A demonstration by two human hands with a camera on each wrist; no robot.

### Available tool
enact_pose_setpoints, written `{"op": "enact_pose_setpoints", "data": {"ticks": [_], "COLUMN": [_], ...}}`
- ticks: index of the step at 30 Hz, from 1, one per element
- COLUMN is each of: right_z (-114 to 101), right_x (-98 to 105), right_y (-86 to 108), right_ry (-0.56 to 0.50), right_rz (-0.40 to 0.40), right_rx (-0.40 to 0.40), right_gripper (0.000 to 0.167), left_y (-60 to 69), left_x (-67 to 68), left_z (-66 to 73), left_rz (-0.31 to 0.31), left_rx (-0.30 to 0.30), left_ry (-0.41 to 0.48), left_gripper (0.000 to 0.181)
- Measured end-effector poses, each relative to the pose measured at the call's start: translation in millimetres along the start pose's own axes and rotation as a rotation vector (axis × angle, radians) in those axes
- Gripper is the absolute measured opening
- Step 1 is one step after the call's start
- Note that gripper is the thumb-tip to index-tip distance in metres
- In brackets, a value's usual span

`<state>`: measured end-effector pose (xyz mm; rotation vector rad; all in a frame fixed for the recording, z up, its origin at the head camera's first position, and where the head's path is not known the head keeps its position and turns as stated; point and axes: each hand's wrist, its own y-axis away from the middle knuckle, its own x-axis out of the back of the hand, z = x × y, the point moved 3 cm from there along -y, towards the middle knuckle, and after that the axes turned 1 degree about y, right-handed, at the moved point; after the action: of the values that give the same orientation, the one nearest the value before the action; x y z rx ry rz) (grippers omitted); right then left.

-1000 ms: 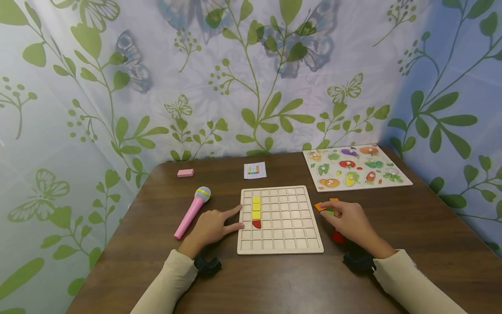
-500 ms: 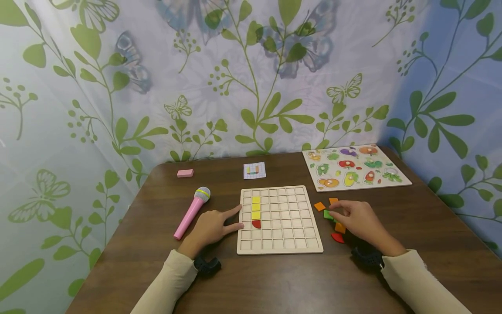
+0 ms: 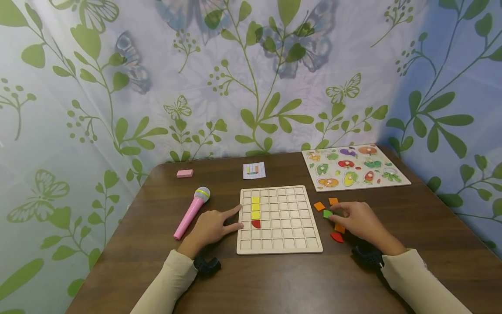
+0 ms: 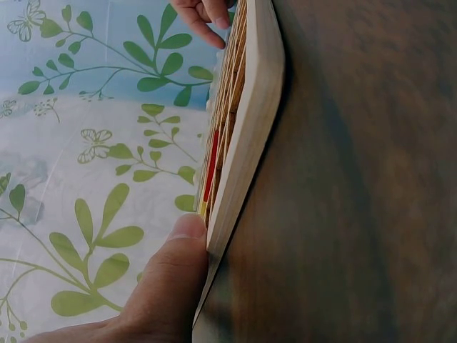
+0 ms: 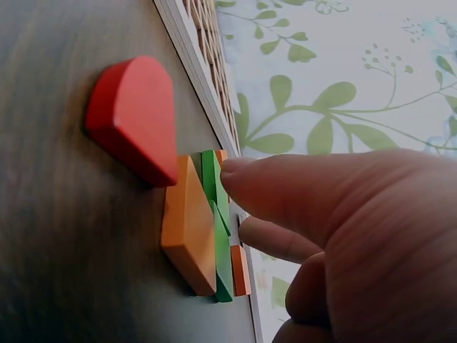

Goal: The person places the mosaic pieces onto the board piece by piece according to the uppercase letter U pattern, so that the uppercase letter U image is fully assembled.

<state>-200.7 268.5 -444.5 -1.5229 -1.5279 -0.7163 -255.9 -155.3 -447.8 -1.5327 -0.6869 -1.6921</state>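
My left hand [image 3: 209,226] rests by the left side of the wooden grid board [image 3: 280,250], its thumb and index finger stretched out to touch the edge. In one column of the board lie yellow square tiles [image 3: 256,207], with a red quarter-round tile [image 3: 256,223] below them. To the right of the board, my right hand [image 3: 358,222] pinches a green tile [image 3: 327,214] between thumb and index finger. In the right wrist view, another green tile [image 5: 223,257] lies beside an orange tile [image 5: 189,229], and a loose red quarter-round piece [image 5: 136,118] sits closer.
Orange tiles [image 3: 319,206] lie near the board's right edge. A patterned card [image 3: 254,170] sits behind the board. At the left are a pink toy microphone [image 3: 191,213] and a pink eraser-like block [image 3: 185,173]. A vegetable puzzle board [image 3: 354,168] stands back right.
My right hand has let go of an orange tile left of the pile and shifted right to a green tile. My left hand stays at the board's edge.
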Motion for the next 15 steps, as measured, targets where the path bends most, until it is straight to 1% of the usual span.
{"op": "enact_pose_setpoints", "data": {"ticks": [7, 15], "right_z": [0.7, -1.8], "right_x": [-2.2, -3.3], "right_y": [-0.4, -0.2], "right_ry": [0.0, -0.001], "right_rz": [-0.023, -0.02], "right_rx": [-0.016, -0.01], "right_gripper": [0.035, 0.033], "left_y": [0.0, -0.2], "left_x": [-1.0, -0.8], "left_z": [-0.5, -0.8], "left_rz": [0.009, 0.015], "left_rx": [-0.008, -0.01], "left_ry": [-0.004, -0.017], "left_gripper": [0.07, 0.07]}}
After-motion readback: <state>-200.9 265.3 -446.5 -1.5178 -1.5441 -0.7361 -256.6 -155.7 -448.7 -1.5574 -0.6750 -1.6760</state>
